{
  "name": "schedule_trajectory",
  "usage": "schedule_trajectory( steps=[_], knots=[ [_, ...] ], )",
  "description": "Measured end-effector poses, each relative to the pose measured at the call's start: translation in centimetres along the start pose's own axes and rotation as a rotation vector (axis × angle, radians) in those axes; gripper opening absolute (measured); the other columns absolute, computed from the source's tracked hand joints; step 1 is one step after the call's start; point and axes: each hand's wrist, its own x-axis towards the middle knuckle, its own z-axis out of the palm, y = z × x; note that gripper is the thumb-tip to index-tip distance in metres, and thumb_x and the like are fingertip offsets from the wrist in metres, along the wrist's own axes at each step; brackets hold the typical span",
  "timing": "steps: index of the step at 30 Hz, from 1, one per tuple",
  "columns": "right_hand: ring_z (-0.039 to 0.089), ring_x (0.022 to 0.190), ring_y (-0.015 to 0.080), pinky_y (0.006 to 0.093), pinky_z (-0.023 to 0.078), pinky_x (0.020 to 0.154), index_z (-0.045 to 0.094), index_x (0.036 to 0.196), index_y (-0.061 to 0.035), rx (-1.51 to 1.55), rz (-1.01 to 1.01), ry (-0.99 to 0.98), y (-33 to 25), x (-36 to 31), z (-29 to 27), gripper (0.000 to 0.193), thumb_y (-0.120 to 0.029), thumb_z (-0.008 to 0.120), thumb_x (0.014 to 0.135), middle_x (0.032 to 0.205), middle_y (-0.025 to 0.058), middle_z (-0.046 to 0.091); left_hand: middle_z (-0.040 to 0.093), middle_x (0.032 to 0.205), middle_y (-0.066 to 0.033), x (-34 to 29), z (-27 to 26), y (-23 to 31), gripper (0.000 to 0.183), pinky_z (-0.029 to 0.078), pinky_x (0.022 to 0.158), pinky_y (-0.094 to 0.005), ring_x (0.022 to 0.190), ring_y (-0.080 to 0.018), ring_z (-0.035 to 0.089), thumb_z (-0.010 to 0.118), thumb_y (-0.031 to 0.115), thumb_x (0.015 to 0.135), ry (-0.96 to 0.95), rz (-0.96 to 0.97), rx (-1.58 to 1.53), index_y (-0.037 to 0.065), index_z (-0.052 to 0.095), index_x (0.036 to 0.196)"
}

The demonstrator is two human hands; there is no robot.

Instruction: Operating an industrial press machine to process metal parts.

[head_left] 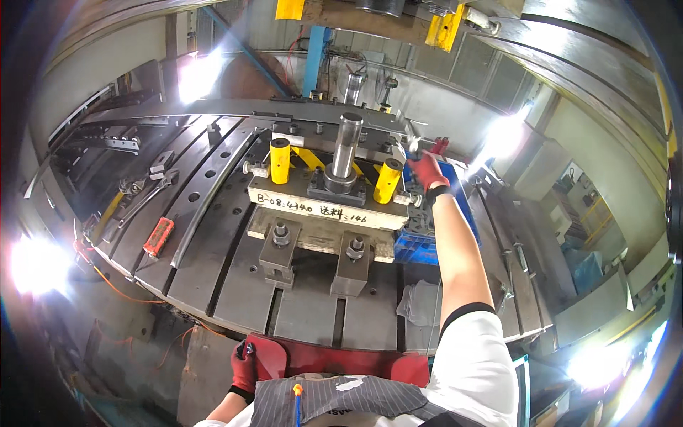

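Observation:
My right hand (427, 171), in a red glove, reaches far out over a blue crate (420, 249) at the right of the die. Its fingers are closed beside a shiny metal piece (413, 144); what they grip is too small to make out. My left hand (244, 366), also red-gloved, is closed low at the near side, by the left end of a red panel (267, 356). Something dark shows at its top, too small to name. Between the hands stands the die (324, 206), with a steel guide post (348, 146) and yellow cylinders (279, 161) on it.
Bolted clamp blocks (351, 267) hold the die to a slotted steel bed (306, 317). An orange-red box (159, 236) and a wrench (148, 196) lie at left. Overhead hangs the upper press part with yellow blocks (445, 28). A crumpled grey cloth or bag (420, 302) lies near the crate.

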Motion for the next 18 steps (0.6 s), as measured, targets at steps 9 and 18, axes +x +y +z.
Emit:
schedule_trajectory(
  steps=[9,18],
  knots=[
    [0.057,0.089,0.0357,0.0386,0.045,0.076,0.057,0.094,-0.0022,0.171,-0.113,0.031,-2.1,-0.7,3.0,0.034,-0.025,0.063,0.07,0.092,0.0213,0.06,0.06,0.083,-0.0023,-0.5,-0.7,-1.1,0.015,0.043,0.07,-0.0243,0.075,-0.0103,0.053,0.055,0.006,0.08,0.03,-0.027,0.047,0.001,0.058,0.093],
    [0.057,0.084,0.0191,0.0304,0.044,0.078,0.05,0.108,-0.0013,0.491,-0.001,0.117,-3.5,-10.4,-3.7,0.038,-0.015,0.065,0.076,0.094,0.0101,0.062,0.059,0.083,-0.0027,-1.0,-1.3,-0.5,0.015,0.042,0.07,-0.0247,0.075,-0.0116,0.052,0.05,0.002,0.08,0.009,-0.032,0.095,0.001,0.057,0.092]
  ],
)
